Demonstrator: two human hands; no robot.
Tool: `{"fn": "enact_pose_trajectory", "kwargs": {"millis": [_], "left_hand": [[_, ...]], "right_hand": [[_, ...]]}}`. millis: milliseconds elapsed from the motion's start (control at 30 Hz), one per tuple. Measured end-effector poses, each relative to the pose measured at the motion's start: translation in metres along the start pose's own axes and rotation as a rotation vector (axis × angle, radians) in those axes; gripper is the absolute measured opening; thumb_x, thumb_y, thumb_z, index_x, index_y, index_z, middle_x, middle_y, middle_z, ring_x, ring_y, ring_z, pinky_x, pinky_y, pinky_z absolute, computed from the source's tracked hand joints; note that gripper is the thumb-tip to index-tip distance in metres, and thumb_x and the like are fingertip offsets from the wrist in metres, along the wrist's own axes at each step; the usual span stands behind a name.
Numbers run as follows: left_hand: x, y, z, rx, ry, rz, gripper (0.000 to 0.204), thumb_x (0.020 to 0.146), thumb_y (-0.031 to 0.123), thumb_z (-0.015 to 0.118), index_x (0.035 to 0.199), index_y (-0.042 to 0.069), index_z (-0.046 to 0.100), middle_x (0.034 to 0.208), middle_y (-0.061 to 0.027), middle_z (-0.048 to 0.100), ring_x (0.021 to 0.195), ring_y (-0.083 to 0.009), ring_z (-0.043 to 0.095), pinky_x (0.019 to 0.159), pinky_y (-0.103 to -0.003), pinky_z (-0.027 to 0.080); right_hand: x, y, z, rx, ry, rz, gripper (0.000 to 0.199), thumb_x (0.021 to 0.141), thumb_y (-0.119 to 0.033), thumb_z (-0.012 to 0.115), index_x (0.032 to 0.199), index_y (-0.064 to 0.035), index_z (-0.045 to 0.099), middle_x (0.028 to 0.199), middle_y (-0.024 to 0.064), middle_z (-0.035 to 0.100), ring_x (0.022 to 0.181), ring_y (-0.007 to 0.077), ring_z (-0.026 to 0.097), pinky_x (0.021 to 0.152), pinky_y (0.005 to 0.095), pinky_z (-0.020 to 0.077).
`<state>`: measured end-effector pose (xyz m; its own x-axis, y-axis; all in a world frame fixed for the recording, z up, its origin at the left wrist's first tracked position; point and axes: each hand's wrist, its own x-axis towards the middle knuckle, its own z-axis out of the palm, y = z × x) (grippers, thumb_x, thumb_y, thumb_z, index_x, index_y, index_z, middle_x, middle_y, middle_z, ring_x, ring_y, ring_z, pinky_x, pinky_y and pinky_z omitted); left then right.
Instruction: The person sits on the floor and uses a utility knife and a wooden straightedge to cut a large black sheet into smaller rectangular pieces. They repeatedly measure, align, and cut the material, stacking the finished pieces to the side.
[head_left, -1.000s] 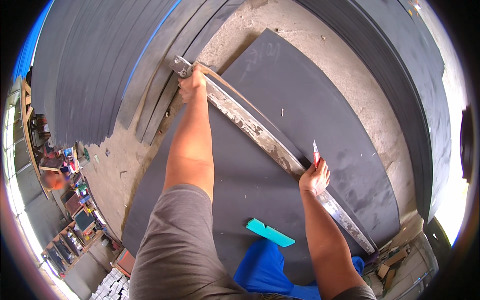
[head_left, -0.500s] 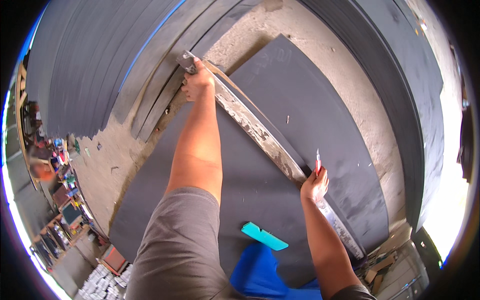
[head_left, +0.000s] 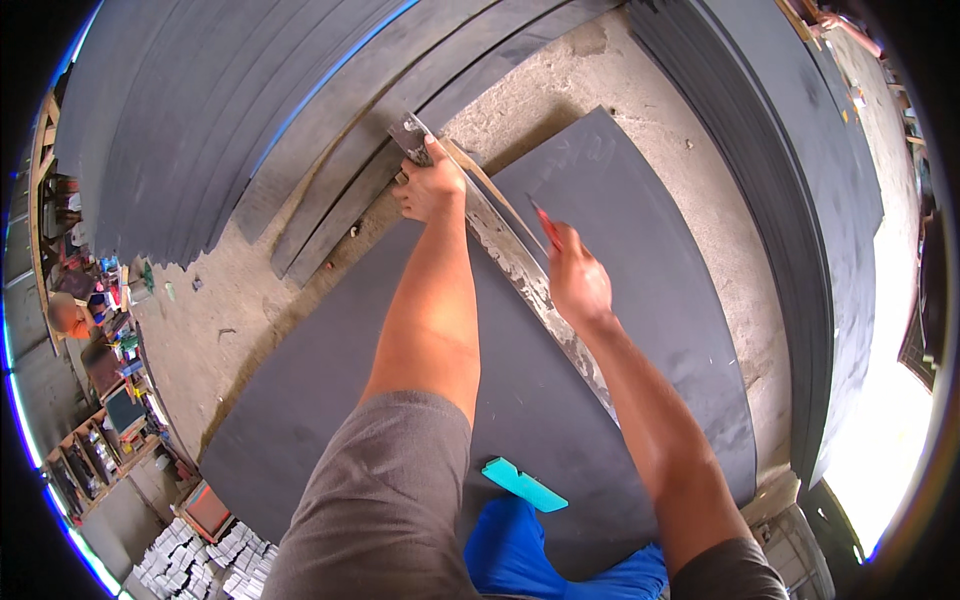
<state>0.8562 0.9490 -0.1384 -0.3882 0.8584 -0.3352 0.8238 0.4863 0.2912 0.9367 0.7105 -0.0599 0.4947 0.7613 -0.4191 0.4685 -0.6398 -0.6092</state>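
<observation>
A large dark grey sheet [head_left: 650,300] lies flat on the concrete floor. A long metal straightedge [head_left: 520,275] runs diagonally across it. My left hand [head_left: 432,185] presses down on the far end of the straightedge. My right hand [head_left: 578,280] grips a red-handled cutter [head_left: 545,225], its tip on the sheet right beside the straightedge, near the far part of it.
Stacks of dark grey sheets [head_left: 210,110] and narrow cut strips [head_left: 340,200] lie beyond and to the right [head_left: 800,200]. A teal tool [head_left: 523,485] rests on the sheet near my knees. A person [head_left: 70,318] and cluttered shelves are at far left.
My right hand has moved with the cutter along the straightedge, from its near part up toward my left hand. My left hand stays on the far end.
</observation>
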Motion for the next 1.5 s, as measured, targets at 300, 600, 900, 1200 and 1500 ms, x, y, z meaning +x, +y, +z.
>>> {"fn": "enact_pose_trajectory", "kwargs": {"millis": [300,600,900,1200,1500], "left_hand": [[-0.001,0.003,-0.002,0.044,-0.030,-0.058,0.088,0.102,0.078,0.026,0.156,0.012,0.049,0.143,-0.0278,0.056,0.136,-0.0381,0.049,0.114,-0.053,0.034],[0.002,0.000,0.000,0.031,-0.018,-0.063,0.087,0.102,0.077,0.027,0.154,0.012,0.051,0.141,-0.0289,0.055,0.137,-0.0389,0.049,0.113,-0.054,0.034],[0.001,0.003,0.002,0.002,0.032,-0.054,0.080,0.103,0.074,0.033,0.145,0.010,0.058,0.134,-0.0301,0.056,0.130,-0.0433,0.054,0.110,-0.055,0.038],[-0.006,0.008,-0.009,0.034,-0.018,-0.064,0.085,0.103,0.074,0.028,0.157,0.011,0.048,0.148,-0.0275,0.053,0.137,-0.0409,0.052,0.115,-0.055,0.037],[-0.011,0.010,-0.010,-0.058,0.038,-0.051,0.087,0.101,0.074,0.035,0.158,0.009,0.047,0.150,-0.0334,0.049,0.140,-0.0458,0.050,0.118,-0.059,0.037]], "right_hand": [[0.082,-0.060,0.033,-0.261,-0.217,-0.094,0.062,0.103,-0.010,0.048,0.162,-0.0183,0.035,0.121,0.0238,0.070,0.105,0.0438,0.073,0.091,0.0535,0.0589],[0.098,-0.094,0.027,-0.386,-0.381,-0.100,0.062,0.103,-0.009,0.051,0.160,-0.0021,0.028,0.120,0.0286,0.072,0.109,0.0413,0.074,0.086,0.0526,0.0634],[0.100,-0.113,0.019,-0.421,-0.401,-0.044,0.052,0.106,-0.013,0.051,0.155,0.0017,0.040,0.123,0.0191,0.075,0.111,0.0341,0.076,0.085,0.0479,0.0643],[0.053,-0.072,0.020,-0.441,-0.321,-0.086,0.058,0.101,-0.007,0.051,0.157,0.0019,0.036,0.099,0.0208,0.079,0.088,0.0346,0.080,0.071,0.0464,0.0649],[-0.023,-0.014,-0.001,-0.507,-0.358,-0.097,0.068,0.095,-0.004,0.058,0.159,0.0029,0.034,0.081,0.0183,0.076,0.072,0.0301,0.078,0.056,0.0420,0.0622]]}}
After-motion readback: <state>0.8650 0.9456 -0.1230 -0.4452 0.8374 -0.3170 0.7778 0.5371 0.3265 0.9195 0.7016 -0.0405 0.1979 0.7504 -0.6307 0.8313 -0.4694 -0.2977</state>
